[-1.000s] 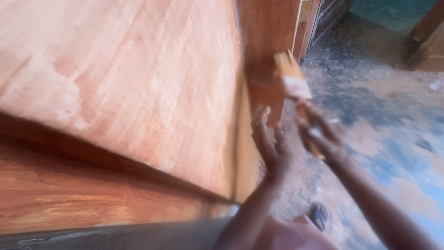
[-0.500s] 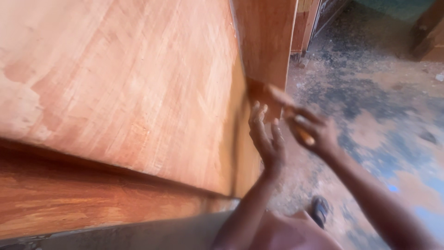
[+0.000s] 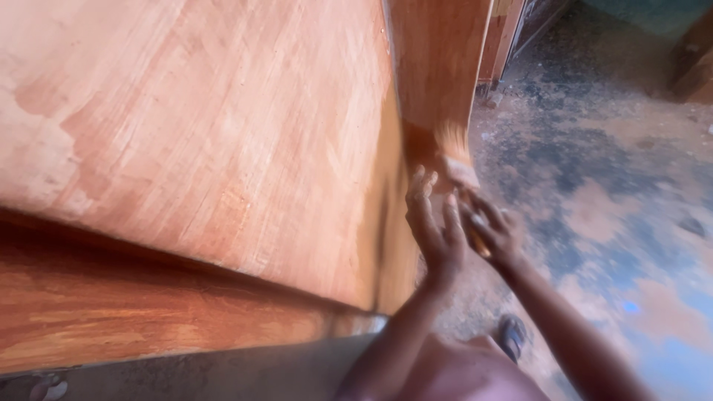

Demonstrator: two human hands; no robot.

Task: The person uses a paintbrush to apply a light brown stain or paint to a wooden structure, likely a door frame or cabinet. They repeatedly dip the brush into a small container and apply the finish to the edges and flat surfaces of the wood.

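Observation:
A large reddish-brown wooden cabinet [image 3: 223,141] fills the left of the head view, its surface wet with stain. My right hand [image 3: 490,232] grips a paintbrush [image 3: 459,160] whose bristles press on the cabinet's narrow side panel [image 3: 434,67]. My left hand [image 3: 432,226] is held flat with fingers together, resting against the cabinet's lower corner edge, just left of the brush. The picture is blurred by motion.
A dusty concrete floor [image 3: 609,200] with dark and pale patches spreads to the right. My sandalled foot [image 3: 512,334] shows below my arms. More wooden furniture [image 3: 505,37] stands at the top, and a brown piece [image 3: 694,63] at the top right.
The brush has swept along the side panel, first down to the corner and now back up, bristles spread on the wood. My left hand stayed by the corner edge.

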